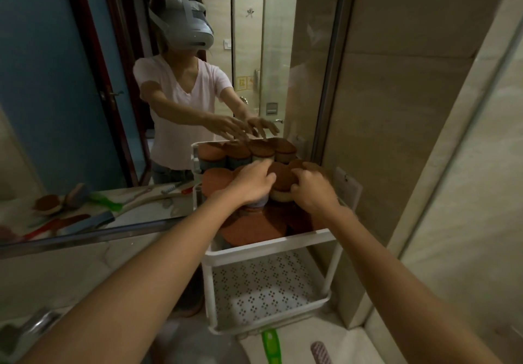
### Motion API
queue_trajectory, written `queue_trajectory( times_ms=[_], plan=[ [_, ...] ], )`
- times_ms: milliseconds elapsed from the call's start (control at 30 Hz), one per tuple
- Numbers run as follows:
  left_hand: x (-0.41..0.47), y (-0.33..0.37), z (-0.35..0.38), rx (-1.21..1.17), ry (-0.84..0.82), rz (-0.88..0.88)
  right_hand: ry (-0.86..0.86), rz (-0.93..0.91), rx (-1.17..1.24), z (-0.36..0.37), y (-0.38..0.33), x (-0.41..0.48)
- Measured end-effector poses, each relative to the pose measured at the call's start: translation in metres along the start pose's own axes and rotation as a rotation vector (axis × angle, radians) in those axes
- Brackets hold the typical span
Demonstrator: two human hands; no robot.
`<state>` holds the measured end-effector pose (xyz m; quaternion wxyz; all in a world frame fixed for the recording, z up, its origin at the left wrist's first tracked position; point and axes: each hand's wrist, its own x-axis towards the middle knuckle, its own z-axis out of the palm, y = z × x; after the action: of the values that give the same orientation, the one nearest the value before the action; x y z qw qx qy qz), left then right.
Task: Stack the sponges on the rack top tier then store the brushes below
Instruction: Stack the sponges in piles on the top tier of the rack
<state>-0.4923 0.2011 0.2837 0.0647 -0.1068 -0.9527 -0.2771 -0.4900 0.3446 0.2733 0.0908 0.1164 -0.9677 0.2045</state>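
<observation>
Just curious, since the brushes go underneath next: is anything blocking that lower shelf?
Nothing visible does. The lower tier looks bare and open at the front, and the green brush lies just before it. Both hands rest on the sponges.

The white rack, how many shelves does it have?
2. The top tier holds the sponges, with the left hand and right hand on them; the perforated lower tier sits directly beneath. No tier seems hidden.
</observation>
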Motion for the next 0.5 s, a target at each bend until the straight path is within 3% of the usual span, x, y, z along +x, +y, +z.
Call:
queue_trajectory(
  times_ms=[100, 200, 333, 500],
  plan=[
    [-0.024, -0.006, -0.027, -0.029, 0.209, -0.057, 0.205, -0.168, 0.087, 0.007, -0.034, -0.022],
    [-0.067, -0.020, -0.054, -0.053, 0.393, -0.131, 0.248, -0.301, 0.241, 0.016, -0.080, -0.045],
    [-0.157, -0.061, -0.073, -0.040, 0.585, -0.373, 0.131, -0.475, 0.395, 0.049, -0.148, -0.084],
    [-0.295, -0.128, -0.057, -0.073, 0.629, -0.731, -0.167, -0.584, 0.484, 0.122, -0.223, -0.154]
  ],
)
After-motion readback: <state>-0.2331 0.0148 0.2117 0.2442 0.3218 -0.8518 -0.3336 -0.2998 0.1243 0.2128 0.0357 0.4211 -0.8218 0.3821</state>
